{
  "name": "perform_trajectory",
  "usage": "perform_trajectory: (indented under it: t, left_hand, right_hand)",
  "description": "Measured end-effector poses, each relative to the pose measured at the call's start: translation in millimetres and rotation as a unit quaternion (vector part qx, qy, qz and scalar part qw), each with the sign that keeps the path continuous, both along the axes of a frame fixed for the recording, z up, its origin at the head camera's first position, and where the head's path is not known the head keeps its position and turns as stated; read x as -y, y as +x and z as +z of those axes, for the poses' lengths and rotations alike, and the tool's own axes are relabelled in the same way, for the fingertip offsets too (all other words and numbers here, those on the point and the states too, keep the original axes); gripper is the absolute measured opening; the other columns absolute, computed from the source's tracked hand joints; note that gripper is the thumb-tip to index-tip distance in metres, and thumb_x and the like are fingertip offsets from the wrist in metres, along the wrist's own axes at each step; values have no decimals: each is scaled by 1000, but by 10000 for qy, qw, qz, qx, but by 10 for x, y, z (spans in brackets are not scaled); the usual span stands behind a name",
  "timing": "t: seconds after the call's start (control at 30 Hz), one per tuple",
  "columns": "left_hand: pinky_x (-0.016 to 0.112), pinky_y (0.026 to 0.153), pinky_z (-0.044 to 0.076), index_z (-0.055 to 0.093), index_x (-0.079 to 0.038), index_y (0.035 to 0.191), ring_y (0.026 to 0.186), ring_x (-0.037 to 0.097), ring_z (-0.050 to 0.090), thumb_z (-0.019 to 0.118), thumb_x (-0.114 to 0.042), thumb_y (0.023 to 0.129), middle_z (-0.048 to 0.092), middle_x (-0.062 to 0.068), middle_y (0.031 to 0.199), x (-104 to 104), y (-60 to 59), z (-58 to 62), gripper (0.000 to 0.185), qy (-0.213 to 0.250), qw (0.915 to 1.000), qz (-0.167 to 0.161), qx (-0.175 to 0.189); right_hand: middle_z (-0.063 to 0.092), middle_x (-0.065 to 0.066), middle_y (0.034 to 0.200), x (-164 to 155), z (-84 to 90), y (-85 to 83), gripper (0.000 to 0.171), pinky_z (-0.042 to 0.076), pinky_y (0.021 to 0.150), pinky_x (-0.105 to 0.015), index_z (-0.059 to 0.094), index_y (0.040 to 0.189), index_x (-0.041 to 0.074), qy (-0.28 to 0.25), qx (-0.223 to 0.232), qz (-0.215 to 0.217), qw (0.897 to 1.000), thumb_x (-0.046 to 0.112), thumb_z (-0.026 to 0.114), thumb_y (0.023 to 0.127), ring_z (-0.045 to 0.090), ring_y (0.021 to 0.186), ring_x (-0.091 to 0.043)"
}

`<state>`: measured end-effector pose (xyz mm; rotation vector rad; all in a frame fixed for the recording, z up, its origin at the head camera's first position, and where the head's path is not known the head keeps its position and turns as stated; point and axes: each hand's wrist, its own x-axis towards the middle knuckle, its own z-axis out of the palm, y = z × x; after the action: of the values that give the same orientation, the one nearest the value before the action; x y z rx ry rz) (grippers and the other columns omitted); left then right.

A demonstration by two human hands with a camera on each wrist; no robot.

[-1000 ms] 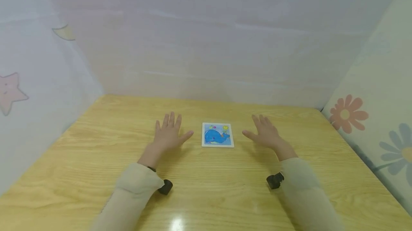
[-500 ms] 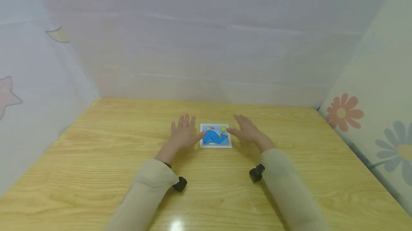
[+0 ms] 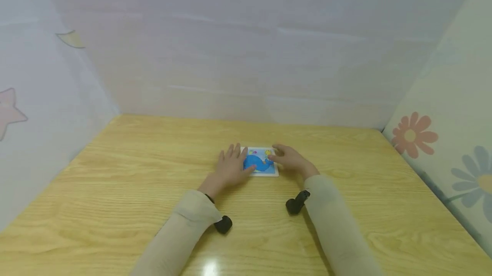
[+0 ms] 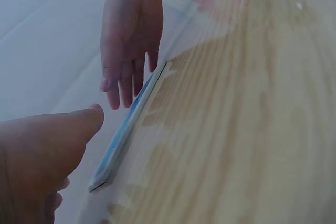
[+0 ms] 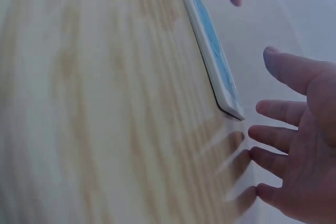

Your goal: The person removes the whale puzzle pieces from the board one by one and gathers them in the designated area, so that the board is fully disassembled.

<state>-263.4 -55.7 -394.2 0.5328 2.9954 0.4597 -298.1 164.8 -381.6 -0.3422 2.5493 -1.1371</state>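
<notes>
Three pale walls (image 3: 246, 54) take up most of my head view, with the table (image 3: 246, 233) spread wide below them. Two cream sleeves follow, the left sleeve (image 3: 173, 237) and the right sleeve (image 3: 338, 224), both entering from the bottom. Next come the hands: the left hand (image 3: 229, 170) is fanned out, fingers nearly straight, and the right hand (image 3: 291, 159) is loosely bent; I see neither gripping anything. Between them the square picture card (image 3: 261, 165) lies flat on the table, both hands overlapping its sides from above. Only the head feed shows me its blue whale (image 3: 255, 162); the wrist feeds give me its thick pale edge instead. A black wrist unit (image 3: 223, 224) juts from each cuff. From overhead both thumbs look laid on the card, yet the left wrist feed has the left thumb (image 4: 86, 124) raised over it, and the right wrist feed has the right thumb (image 5: 294, 72) clear, with the right fingertips (image 5: 270, 136) beside a corner, at or very near the tabletop. Whether the left fingertips (image 3: 244, 152) touch it, I can't tell.
</notes>
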Motion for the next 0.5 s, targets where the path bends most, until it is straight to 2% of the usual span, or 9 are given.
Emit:
perform_trajectory:
  t: [0.2,0.27,0.33,0.5]
  left_hand:
    - [59,113,7,26,-13,148,144,37,4,39,-48,96,11,17,156,-51,45,-111,64,182,9986,-486,-75]
    - [60,113,8,27,-12,148,144,37,4,38,-46,97,12,17,156,-69,62,-144,61,249,9976,-641,-79]
    - [60,112,8,28,-13,148,144,37,5,37,-44,98,12,16,156,-102,72,-167,59,236,9965,-789,-114]
    - [60,112,9,30,-16,147,144,36,7,33,-40,100,14,15,156,-170,90,-185,53,56,9933,-1130,-252]
  right_hand:
    - [28,-14,152,26,-154,-22,60,20,114,-47,34,144,9,-704,256,-638,9951,27,58,93,23,141,-32]
    - [31,-15,150,53,-200,-35,56,20,114,-47,38,142,8,-693,64,-766,9946,24,57,93,24,141,-33]
    - [35,-14,149,67,-237,-40,51,20,114,-48,42,140,8,-573,-161,-927,9939,22,57,93,26,140,-33]
    - [44,-13,143,85,-297,-31,44,21,112,-55,50,134,10,181,-983,-1053,9894,23,57,92,33,136,-35]
